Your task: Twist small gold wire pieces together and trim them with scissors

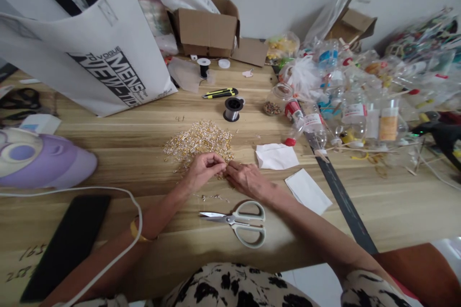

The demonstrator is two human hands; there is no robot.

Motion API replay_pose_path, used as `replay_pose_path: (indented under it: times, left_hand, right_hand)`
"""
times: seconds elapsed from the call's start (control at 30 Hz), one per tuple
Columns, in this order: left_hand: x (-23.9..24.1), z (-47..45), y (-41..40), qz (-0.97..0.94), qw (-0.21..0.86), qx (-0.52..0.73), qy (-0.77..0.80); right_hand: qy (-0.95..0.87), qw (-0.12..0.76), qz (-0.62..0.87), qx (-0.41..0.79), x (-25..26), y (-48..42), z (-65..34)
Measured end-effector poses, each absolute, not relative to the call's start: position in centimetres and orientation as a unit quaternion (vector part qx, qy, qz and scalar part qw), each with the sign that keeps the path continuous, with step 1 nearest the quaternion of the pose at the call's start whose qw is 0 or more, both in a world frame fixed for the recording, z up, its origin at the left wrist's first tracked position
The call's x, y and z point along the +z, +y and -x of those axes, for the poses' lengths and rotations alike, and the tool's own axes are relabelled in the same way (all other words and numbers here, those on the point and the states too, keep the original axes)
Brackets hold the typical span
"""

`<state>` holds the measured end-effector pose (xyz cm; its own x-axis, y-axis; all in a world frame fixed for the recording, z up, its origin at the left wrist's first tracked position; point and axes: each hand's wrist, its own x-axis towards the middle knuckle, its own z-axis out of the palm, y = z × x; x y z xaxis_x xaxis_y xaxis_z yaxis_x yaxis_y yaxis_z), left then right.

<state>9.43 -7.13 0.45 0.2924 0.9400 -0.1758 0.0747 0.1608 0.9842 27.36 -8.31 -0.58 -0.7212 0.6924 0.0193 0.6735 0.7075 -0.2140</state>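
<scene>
Both hands met at the near edge of a pile of small gold beads (pixel 200 143) on the wooden table (pixel 122 153). At that moment the left hand (pixel 204 169) had its fingers curled and pinched together at the tips, and the right hand (pixel 246 178) was closed in the same way, fingertips touching those of the left. Something very small seemed to be held between them, but it was too tiny to say what it was. The pile lay just behind the fingertips, on the far side from the person, and some loose pieces (pixel 212 197) lay under the left wrist, closer to the body. A pair of scissors (pixel 239 221) with pale handles rested on the table near the right forearm, blades pointing to the left. Beyond the pile stood a spool of thin wire (pixel 233 108), and behind it lay a yellow and black utility knife (pixel 220 92). Two white paper pieces (pixel 276 156) lay to the right of the hands. A black phone (pixel 68 244) lay near the left elbow, with a white cable (pixel 118 191) curving over that arm.
</scene>
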Motion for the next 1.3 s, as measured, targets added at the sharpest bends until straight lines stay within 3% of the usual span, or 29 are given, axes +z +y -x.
replay_pose_path:
  times: [0.17,0.57,1.0,1.3]
  left_hand:
    - [0.1,-9.5,-7.4,-0.539,0.586,0.373,0.478]
    - [-0.7,-9.0,-7.8,-0.514,0.675,0.305,0.432]
    - [-0.8,-8.8,-7.9,-0.569,0.62,0.302,0.449]
    - [-0.7,-9.1,-8.0,-0.597,0.537,0.334,0.494]
  right_hand:
    - [-0.917,0.067,0.379,0.103,-0.3,-8.5,-27.6]
    - [-0.895,0.111,0.394,0.176,2.0,-8.4,-28.0]
    - [-0.852,0.185,0.38,0.308,0.5,-7.8,-29.6]
    - [-0.863,0.196,0.36,0.297,0.3,-8.1,-29.6]
